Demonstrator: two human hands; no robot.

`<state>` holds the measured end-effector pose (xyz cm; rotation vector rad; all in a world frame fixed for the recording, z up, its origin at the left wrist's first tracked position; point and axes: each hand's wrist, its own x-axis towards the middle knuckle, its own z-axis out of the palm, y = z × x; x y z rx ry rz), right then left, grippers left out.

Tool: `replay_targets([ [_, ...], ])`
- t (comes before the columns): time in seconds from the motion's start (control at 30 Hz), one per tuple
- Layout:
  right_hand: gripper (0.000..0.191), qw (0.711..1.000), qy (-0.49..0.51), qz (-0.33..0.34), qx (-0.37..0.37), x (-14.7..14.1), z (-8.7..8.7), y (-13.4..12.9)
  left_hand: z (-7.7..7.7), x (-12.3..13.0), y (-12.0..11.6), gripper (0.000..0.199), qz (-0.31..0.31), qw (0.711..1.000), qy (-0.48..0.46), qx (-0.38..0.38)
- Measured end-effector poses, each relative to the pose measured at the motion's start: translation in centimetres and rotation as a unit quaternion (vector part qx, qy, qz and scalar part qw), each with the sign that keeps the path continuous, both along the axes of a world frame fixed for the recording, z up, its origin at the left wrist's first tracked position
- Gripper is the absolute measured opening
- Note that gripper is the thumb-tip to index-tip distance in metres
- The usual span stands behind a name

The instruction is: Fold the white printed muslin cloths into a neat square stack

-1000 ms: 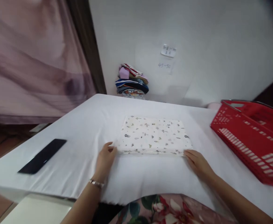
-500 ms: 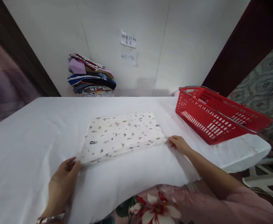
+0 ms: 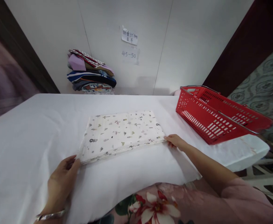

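Observation:
A folded white cloth (image 3: 122,132) with small printed figures lies in several layers in the middle of the white-covered table. My left hand (image 3: 63,177) pinches its near left corner between thumb and fingers, and a metal bangle circles that wrist. At the near right corner, my right hand (image 3: 175,141) grips the layered edge, with the fingertips partly under the cloth. The near edge, where the layers show, runs between both hands.
A red plastic basket (image 3: 211,115) with metal handles stands at the table's right end. Against the back wall rises a stack of folded fabrics (image 3: 91,73). Handwritten paper labels (image 3: 129,36) are stuck on the wall. The white tablecloth (image 3: 33,133) covers the table.
Both hands keep hold of the same two corners. The right hand and its corner have shifted very slightly left; the view has tilted a little.

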<state>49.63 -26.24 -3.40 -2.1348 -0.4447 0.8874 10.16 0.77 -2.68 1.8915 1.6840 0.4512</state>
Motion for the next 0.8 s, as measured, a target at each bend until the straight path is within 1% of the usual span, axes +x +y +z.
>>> replay_targets([
  [0.1, 0.029, 0.999, -0.007, -0.004, 0.046, 0.2, 0.8, 0.4, 0.1, 0.1, -0.1, 0.041, 0.007, 1.000, 0.003, 0.002],
  [0.17, 0.028, 0.995, -0.044, -0.010, 0.084, 0.5, 1.1, 0.6, -0.1, 0.2, 0.0, 0.041, 0.010, 1.000, 0.002, 0.008],
  [0.2, 0.028, 0.994, -0.061, -0.012, 0.087, 0.7, 1.1, 0.7, -0.2, 0.2, 0.0, 0.041, 0.009, 1.000, 0.001, 0.012],
  [0.27, 0.025, 0.995, -0.078, -0.011, 0.053, 1.0, 0.8, 0.9, -0.4, 0.2, 0.2, 0.042, 0.007, 1.000, 0.008, 0.017],
  [0.33, 0.022, 0.998, -0.069, -0.008, 0.005, 1.2, 0.2, 0.9, -0.6, 0.2, 0.3, 0.043, 0.004, 1.000, 0.019, 0.019],
  [0.47, 0.020, 0.998, -0.051, -0.006, -0.036, 1.4, -0.6, 0.8, -0.5, 0.2, 0.1, 0.043, -0.001, 1.000, 0.024, 0.017],
  [0.63, 0.022, 0.995, -0.059, 0.000, -0.074, 1.4, -0.2, 0.8, 0.0, 0.3, -0.2, 0.043, 0.001, 1.000, 0.019, 0.006],
  [0.8, 0.024, 0.996, -0.045, 0.021, -0.078, 0.7, 0.5, 1.0, -0.5, 0.4, -0.1, 0.043, -0.008, 1.000, -0.007, 0.011],
])
